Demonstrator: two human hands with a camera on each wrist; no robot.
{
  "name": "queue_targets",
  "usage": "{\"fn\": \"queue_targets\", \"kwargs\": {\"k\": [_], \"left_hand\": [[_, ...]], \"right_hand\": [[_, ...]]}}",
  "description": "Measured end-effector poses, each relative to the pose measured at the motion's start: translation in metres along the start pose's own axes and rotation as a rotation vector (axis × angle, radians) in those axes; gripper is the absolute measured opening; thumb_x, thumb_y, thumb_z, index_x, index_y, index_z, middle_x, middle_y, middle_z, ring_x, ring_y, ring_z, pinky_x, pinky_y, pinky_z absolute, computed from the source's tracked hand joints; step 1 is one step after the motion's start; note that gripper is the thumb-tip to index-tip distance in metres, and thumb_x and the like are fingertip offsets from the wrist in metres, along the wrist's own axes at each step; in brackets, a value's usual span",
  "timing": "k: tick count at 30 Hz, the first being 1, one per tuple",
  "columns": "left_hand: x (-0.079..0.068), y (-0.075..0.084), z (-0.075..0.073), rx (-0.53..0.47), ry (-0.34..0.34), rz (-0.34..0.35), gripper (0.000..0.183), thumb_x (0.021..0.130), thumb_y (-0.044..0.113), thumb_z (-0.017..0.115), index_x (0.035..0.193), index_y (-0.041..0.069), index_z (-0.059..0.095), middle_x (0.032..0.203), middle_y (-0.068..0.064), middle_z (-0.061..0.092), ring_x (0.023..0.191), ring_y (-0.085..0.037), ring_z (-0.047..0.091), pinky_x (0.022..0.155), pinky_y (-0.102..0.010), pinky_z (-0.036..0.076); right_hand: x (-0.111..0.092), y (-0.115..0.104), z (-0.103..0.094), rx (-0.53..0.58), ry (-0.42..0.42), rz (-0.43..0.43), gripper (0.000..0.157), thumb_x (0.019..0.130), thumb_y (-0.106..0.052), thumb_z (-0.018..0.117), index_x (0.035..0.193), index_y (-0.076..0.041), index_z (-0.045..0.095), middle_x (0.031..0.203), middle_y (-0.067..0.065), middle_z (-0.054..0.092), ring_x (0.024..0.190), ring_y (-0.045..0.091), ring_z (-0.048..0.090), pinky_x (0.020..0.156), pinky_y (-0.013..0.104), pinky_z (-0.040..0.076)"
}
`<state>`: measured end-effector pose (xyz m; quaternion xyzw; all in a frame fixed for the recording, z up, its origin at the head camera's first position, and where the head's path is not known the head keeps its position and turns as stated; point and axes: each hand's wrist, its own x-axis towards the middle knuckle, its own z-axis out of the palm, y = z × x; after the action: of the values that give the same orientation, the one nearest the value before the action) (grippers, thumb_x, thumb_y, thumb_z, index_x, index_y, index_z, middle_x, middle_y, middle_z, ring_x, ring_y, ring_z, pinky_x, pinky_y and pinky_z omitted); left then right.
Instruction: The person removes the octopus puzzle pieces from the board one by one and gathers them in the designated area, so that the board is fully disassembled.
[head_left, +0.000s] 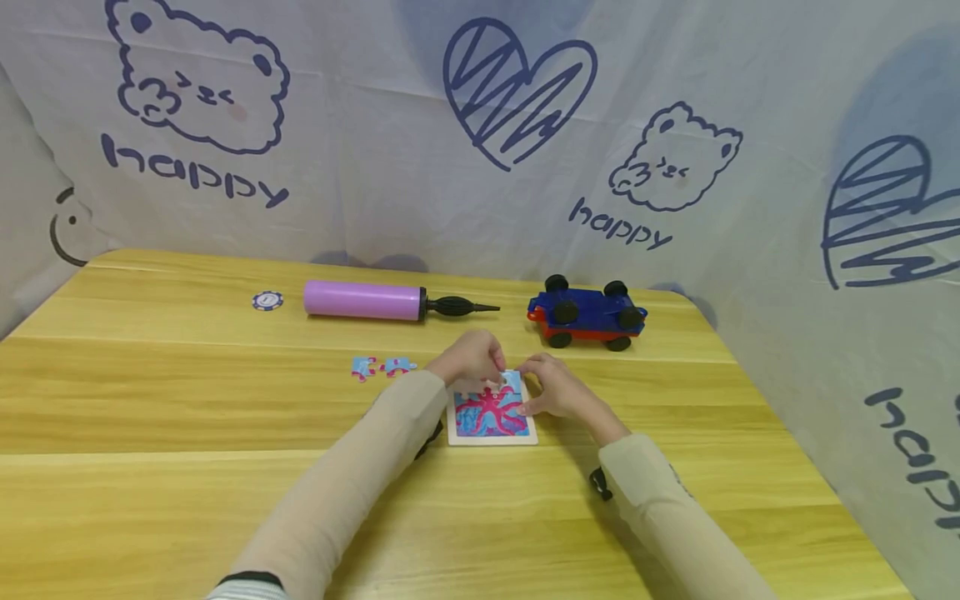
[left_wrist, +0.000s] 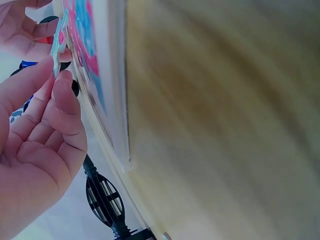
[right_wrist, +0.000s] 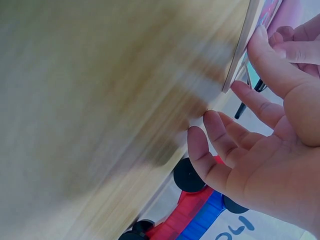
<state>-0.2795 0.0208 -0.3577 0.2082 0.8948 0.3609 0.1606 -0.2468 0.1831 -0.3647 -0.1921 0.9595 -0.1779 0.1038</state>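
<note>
Left hand (head_left: pixel 472 357) pinched one jigsaw piece (left_wrist: pixel 57 44), probably best kept level for seating; right hand (head_left: pixel 558 389), fingers relaxed, touched octopus puzzle tray (head_left: pixel 492 442) at its edge.

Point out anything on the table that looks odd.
The blue-and-red plastic toy vehicle beyond the right hand looks odd: black wheels stick up from its blue top, as if part were overturned.

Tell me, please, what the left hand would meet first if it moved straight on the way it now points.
Most likely the right hand, just beyond the puzzle piece that the left hand pinches, though depth is unclear.
</note>
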Motion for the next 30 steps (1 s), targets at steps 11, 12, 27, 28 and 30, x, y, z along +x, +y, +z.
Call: {"fn": "queue_targets", "kwargs": {"k": [11, 12, 27, 28, 30], "left_hand": [[0.001, -0.001, 0.002, -0.083, -0.007, 0.022, 0.011, 0.075, -0.002, 0.066, 0.086, -0.001, 0.067, 0.077, -0.005, 0.063, 0.065, -0.014, 0.054, 0.061, -0.022, 0.047], [0.001, -0.001, 0.002, -0.082, -0.003, 0.017, 0.011, 0.076, -0.001, 0.066, 0.086, -0.001, 0.067, 0.077, -0.005, 0.063, 0.065, -0.014, 0.055, 0.062, -0.021, 0.047], [-0.005, -0.009, -0.005, -0.168, 0.028, 0.008, 0.012, 0.082, -0.001, 0.057, 0.09, -0.005, 0.066, 0.075, -0.011, 0.064, 0.061, -0.017, 0.06, 0.057, -0.024, 0.05], [-0.005, -0.011, -0.007, -0.172, 0.034, 0.005, 0.013, 0.082, -0.001, 0.057, 0.09, -0.004, 0.066, 0.076, -0.011, 0.065, 0.061, -0.017, 0.059, 0.057, -0.024, 0.05], [-0.007, -0.014, -0.01, -0.185, 0.047, -0.007, 0.013, 0.082, 0.0, 0.057, 0.09, -0.004, 0.066, 0.076, -0.011, 0.065, 0.06, -0.017, 0.059, 0.056, -0.024, 0.05]], "right_hand": [[0.0, -0.002, -0.001, 0.006, 0.003, 0.006, 0.053, 0.072, -0.014, 0.075, 0.116, 0.004, 0.053, 0.119, 0.019, 0.049, 0.113, 0.035, 0.041, 0.097, 0.044, 0.031], [-0.001, -0.002, -0.001, 0.006, 0.004, 0.004, 0.053, 0.071, -0.014, 0.075, 0.116, 0.004, 0.054, 0.118, 0.019, 0.049, 0.113, 0.035, 0.041, 0.097, 0.044, 0.031], [-0.003, -0.002, -0.001, 0.019, -0.001, -0.005, 0.048, 0.072, -0.012, 0.074, 0.115, 0.001, 0.055, 0.118, 0.017, 0.05, 0.113, 0.033, 0.041, 0.096, 0.044, 0.032], [-0.003, -0.002, -0.001, 0.02, -0.002, 0.002, 0.048, 0.072, -0.012, 0.074, 0.115, 0.001, 0.055, 0.118, 0.017, 0.05, 0.113, 0.033, 0.04, 0.096, 0.044, 0.032], [-0.002, -0.002, -0.001, 0.02, -0.004, 0.012, 0.048, 0.073, -0.012, 0.074, 0.115, 0.001, 0.055, 0.12, 0.017, 0.049, 0.114, 0.033, 0.04, 0.097, 0.044, 0.031]]}}
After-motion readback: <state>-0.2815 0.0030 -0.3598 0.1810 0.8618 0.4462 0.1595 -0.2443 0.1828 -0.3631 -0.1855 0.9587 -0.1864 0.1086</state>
